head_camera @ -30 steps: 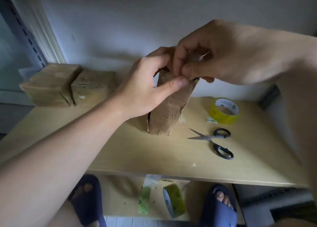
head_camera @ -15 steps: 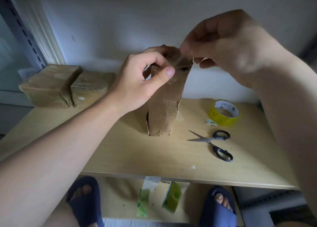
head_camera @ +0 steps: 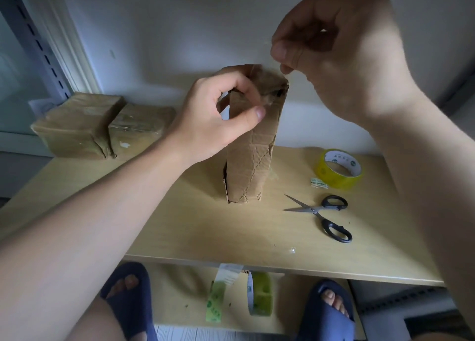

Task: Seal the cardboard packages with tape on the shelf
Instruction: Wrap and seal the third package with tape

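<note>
A creased cardboard package [head_camera: 252, 165] stands upright on the wooden shelf [head_camera: 180, 225]. My left hand [head_camera: 213, 119] grips its top end, thumb on the near face and fingers behind. Glossy clear tape lies across the top of the package. My right hand [head_camera: 341, 52] is raised above and to the right of the top, thumb and fingertips pinched together on what looks like a thin strip of clear tape, barely visible. A yellow tape roll [head_camera: 339, 169] lies flat to the right, with black-handled scissors [head_camera: 321, 212] in front of it.
Two taped packages [head_camera: 77, 127] [head_camera: 138, 127] sit side by side at the back left against the wall. A green tape roll [head_camera: 259, 294] and wrappers lie on the lower shelf. My feet in dark slippers [head_camera: 326, 309] stand below the shelf's front edge.
My right hand has lifted up and to the right, away from the package top where it was pinching. My left hand has kept its grip on the top.
</note>
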The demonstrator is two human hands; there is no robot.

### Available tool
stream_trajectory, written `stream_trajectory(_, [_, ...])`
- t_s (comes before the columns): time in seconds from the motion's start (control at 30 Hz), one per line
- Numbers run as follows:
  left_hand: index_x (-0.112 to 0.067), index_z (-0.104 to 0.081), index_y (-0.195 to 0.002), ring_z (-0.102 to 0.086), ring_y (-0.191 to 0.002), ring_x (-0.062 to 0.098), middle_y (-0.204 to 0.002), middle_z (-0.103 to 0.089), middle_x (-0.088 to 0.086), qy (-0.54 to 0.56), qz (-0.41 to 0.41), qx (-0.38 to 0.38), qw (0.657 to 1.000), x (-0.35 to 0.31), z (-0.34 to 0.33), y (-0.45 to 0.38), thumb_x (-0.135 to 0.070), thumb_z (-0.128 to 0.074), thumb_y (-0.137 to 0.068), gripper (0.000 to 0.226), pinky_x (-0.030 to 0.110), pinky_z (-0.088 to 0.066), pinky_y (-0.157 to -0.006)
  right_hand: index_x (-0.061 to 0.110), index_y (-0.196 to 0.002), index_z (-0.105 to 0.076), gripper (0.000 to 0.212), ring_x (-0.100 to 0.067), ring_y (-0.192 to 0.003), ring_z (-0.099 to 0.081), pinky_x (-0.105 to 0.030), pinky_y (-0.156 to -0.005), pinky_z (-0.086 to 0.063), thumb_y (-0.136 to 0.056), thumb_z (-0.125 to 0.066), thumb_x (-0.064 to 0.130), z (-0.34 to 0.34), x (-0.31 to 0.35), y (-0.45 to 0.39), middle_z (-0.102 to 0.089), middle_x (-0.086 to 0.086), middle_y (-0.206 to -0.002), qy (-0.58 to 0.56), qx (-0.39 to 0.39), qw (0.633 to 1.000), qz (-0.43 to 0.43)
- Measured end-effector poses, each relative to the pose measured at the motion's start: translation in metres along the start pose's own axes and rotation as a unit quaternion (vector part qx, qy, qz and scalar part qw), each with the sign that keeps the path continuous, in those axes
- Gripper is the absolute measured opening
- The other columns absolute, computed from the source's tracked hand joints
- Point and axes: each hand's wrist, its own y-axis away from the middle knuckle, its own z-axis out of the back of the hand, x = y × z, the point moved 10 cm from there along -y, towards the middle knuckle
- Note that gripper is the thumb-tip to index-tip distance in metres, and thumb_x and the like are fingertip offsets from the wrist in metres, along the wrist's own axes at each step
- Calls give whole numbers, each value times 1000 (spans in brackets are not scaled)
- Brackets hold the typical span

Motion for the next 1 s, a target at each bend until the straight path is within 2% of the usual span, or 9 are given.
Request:
stream_trajectory(0.27, [-3,-66,-87,-58,-84,8,-87,-65,1,1,-9,-10,1000,-1,-3,1,-5,-63,-90,4,24,-43,-78,10,-90,-74,8,-4,-59,-62,-11,-57,-40,-90,-73,18,-6,-1,0,-69,7,-74,-6,34,999,9])
stream_trajectory(0.33, [-3,-66,-80,-56,-80,3,-85,-63,-2,-14,-6,-23,1000,0,0,1,-13,-63,-95,18,21,-40,-74,7,-92,-74,10,-2,-57,-60,-10,-56,-41,-91,-73,17,-9,-5,1,-69,4,-75,-9,40,999,-2])
stream_trajectory(0.4, [-6,-65,-72,-61,-89,-1,-97,-65,-5,-23,-2,-23,999,0,0,0,-15,-65,-95,24,19,-40,-79,7,-92,-73,8,-2,-57,-61,-10,-56,-42,-92,-72,16,-11,-12,1,-67,4,-74,-25,35,999,-21])
stream_trajectory(0.5, [-9,-63,-63,-66,-102,13,-116,-64,0,-34,13,-15,999,5,-3,1,-19,-69,-90,30,26,-43,-85,12,-90,-71,4,-1,-57,-59,-16,-57,-46,-93,-72,15,-20,-25,3,-65,6,-73,-44,34,997,-54])
stream_trajectory(0.6, [-4,-71,-66,-55,-132,18,-144,-54,11,-49,3,-13,999,3,-11,5,-23,-70,-88,29,41,-43,-109,15,-88,-71,5,0,-53,-55,-16,-54,-45,-93,-73,15,-23,-32,3,-63,8,-67,-46,34,995,-79])
stream_trajectory(0.67, [-3,-72,-67,-47,-141,16,-150,-49,12,-52,6,-21,998,1,-13,7,-21,-70,-88,28,40,-37,-117,19,-87,-71,6,1,-53,-55,-17,-55,-46,-93,-72,18,-21,-35,1,-62,12,-65,-33,29,995,-95])
stream_trajectory(0.8, [-4,-66,-60,-54,-135,15,-136,-60,11,-54,-1,-38,998,-5,-13,8,-13,-68,-86,27,36,-42,-112,28,-88,-67,7,-1,-66,-59,-18,-60,-43,-95,-68,29,-25,-35,-1,-65,14,-74,53,65,992,-89])
stream_trajectory(0.93, [-28,-48,-56,-62,-123,13,-129,-64,7,-48,-16,-47,998,-17,-10,8,-11,-65,-86,39,21,-41,-99,28,-88,-62,12,0,-66,-55,-17,-58,-40,-100,-62,30,-26,-40,-2,-61,14,-76,76,120,984,-108])
stream_trajectory(1.0, [-18,-50,-55,-61,-125,13,-130,-64,6,-42,-7,-52,998,-14,-8,8,-14,-64,-88,35,20,-39,-100,26,-88,-62,14,-1,-66,-54,-18,-60,-43,-102,-60,28,-29,-43,-3,-61,12,-77,52,147,979,-129])
